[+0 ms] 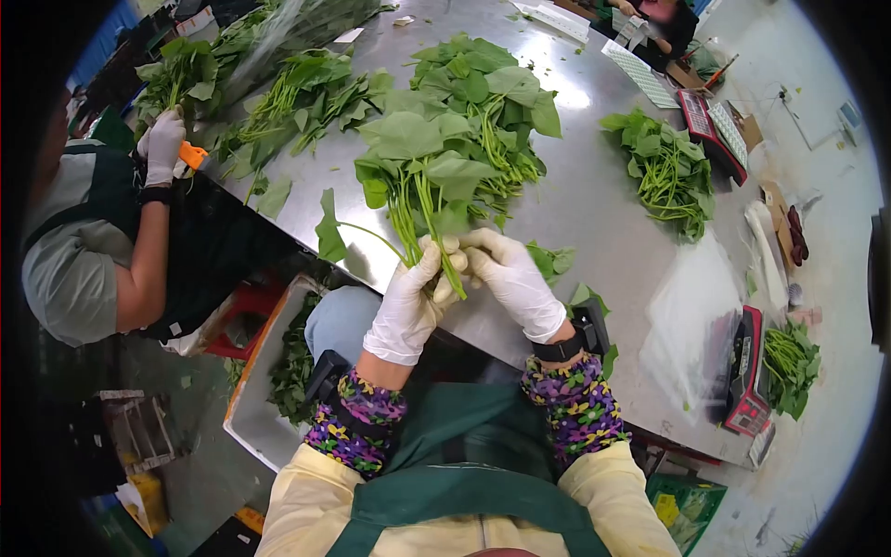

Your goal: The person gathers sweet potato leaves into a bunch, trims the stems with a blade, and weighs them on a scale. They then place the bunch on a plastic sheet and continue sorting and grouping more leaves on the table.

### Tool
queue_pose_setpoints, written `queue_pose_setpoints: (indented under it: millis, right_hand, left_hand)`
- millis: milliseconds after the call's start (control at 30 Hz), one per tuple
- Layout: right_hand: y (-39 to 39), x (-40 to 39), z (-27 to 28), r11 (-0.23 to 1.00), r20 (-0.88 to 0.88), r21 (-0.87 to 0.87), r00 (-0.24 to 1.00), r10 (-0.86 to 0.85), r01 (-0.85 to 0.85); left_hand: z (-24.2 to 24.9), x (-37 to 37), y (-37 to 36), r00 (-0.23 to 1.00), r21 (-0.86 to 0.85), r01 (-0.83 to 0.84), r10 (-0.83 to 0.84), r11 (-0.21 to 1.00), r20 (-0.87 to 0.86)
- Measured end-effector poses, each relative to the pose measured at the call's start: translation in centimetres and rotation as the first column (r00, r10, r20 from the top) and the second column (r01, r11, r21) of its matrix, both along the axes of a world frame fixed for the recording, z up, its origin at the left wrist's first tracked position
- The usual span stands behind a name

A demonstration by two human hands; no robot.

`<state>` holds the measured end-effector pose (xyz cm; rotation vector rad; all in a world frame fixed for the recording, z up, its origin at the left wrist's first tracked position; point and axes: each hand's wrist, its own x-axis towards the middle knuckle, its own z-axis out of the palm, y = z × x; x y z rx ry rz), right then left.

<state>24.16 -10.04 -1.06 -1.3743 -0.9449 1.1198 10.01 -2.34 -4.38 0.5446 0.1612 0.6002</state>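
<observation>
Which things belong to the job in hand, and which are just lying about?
In the job:
leafy bunch in the left hand
leafy greens behind it
steel table

Apparently just lying about for now:
clear plastic
nearer red scale
white paper scrap

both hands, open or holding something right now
Left hand: closed, holding a leafy green bunch by its stems.
Right hand: partly curled at the same stems; whether it grips them cannot be told.
</observation>
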Motion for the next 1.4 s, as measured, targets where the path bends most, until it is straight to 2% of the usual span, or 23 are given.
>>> queue_pose_setpoints:
  millis: [33,67,133,167,200,233,267,333,400,567,600,700,733,800,867,933,967,1000,1033,1067,1200,1267,1400]
  right_hand:
    - [-0.4,0.4,0.2,0.999,0.191,-0.028,0.981,-0.032,0.038]
    - [-0.9,1.1,0.0,0.999,0.19,-0.03,0.981,-0.03,0.037]
    - [-2.2,2.6,-0.6,0.915,0.187,0.07,0.896,-0.404,0.398]
    - [-3.2,2.9,-0.6,0.916,0.192,0.068,0.895,-0.402,0.396]
    - [-4.2,2.9,-0.1,0.895,0.642,0.129,0.652,-0.403,0.426]
    - [-4.8,2.8,0.4,0.885,0.919,0.199,0.233,-0.317,0.421]
    - [-4.9,2.5,0.6,0.884,0.921,0.194,0.231,-0.313,0.425]
    - [-4.2,0.6,1.9,0.867,0.754,0.365,0.439,-0.489,0.339]
    - [-3.2,-1.5,2.2,0.947,0.578,0.225,0.751,-0.32,0.231]
    - [-1.0,-3.5,-0.8,0.916,0.275,0.205,0.878,-0.392,0.345]
    - [-0.8,-3.6,-0.9,0.916,0.276,0.204,0.878,-0.392,0.345]
    - [-0.5,-3.5,-1.4,0.785,-0.268,0.099,0.776,-0.571,0.612]
    - [-0.5,-3.0,-1.4,0.786,-0.265,0.099,0.778,-0.57,0.61]
    - [-0.7,-1.8,-1.1,0.729,-0.71,-0.088,0.47,-0.524,0.679]
    - [-1.5,-0.7,-0.6,0.838,-0.771,-0.145,0.471,-0.429,0.527]
    - [-1.7,0.1,0.0,0.985,-0.41,-0.067,0.896,-0.17,0.156]
    - [-1.4,1.0,-0.1,0.984,-0.142,-0.091,0.976,-0.164,0.152]
    - [-0.7,1.6,-0.4,0.985,-0.137,-0.091,0.977,-0.161,0.15]
    - [0.2,2.3,-0.6,0.938,0.342,0.097,0.873,-0.346,0.334]
    - [1.0,3.0,-0.6,0.853,0.686,0.347,0.515,-0.514,0.39]
    - [4.2,5.2,0.7,0.822,0.792,0.363,0.319,-0.52,0.438]
    - [5.6,5.7,0.7,0.84,0.927,0.314,0.048,-0.372,0.442]
    - [6.9,6.8,-0.4,0.844,0.947,0.306,-0.055,-0.316,0.441]
  left_hand:
    - [0.2,-0.1,-0.1,0.999,-0.038,-0.034,0.034,0.999,-0.017]
    - [0.3,-0.1,-0.1,0.997,-0.077,-0.066,0.064,0.995,-0.034]
    - [-0.1,-0.2,0.4,0.993,-0.069,-0.114,0.111,0.991,-0.035]
    - [-0.2,-0.1,0.6,0.987,-0.06,-0.16,0.158,0.985,-0.036]
    - [-0.1,0.0,0.7,0.987,-0.066,-0.161,0.159,0.985,-0.032]
    - [0.1,0.2,0.6,0.98,-0.016,-0.186,0.184,0.982,-0.08]
    - [0.3,0.3,0.5,0.97,0.035,-0.204,0.206,0.978,-0.129]
    - [0.4,0.6,0.0,0.961,0.072,-0.202,0.212,0.977,-0.177]
    - [0.5,0.7,-0.2,0.945,0.148,-0.178,0.211,0.973,-0.249]
    - [0.3,0.7,-0.5,0.938,0.189,-0.199,0.243,0.962,-0.248]
    - [0.4,0.8,-0.6,0.922,0.186,-0.256,0.297,0.949,-0.246]
    - [0.2,1.1,-1.0,0.891,0.13,-0.349,0.372,0.928,-0.26]
    - [0.2,0.9,-0.7,0.891,0.127,-0.351,0.373,0.928,-0.258]
    - [0.2,0.3,0.4,0.877,0.126,-0.424,0.441,0.897,-0.192]
    - [0.5,0.2,0.4,0.866,0.117,-0.444,0.459,0.888,-0.2]
    - [0.9,0.5,0.4,0.904,-0.144,-0.428,0.419,0.892,-0.087]
    - [0.8,0.4,0.5,0.903,-0.147,-0.43,0.423,0.891,-0.081]
    - [0.5,0.1,0.8,0.929,-0.184,-0.365,0.371,0.913,-0.002]
    - [0.1,-0.2,1.0,0.945,-0.214,-0.293,0.316,0.932,0.081]
    - [0.0,-0.3,1.3,0.951,-0.236,-0.218,0.26,0.947,0.165]
    - [0.2,-0.7,1.5,0.979,-0.215,-0.037,0.079,0.976,0.19]
    - [-0.4,-0.4,1.6,0.977,-0.219,-0.012,0.059,0.976,0.205]
    - [2.1,0.6,0.8,0.947,-0.327,-0.319,0.287,0.89,-0.145]
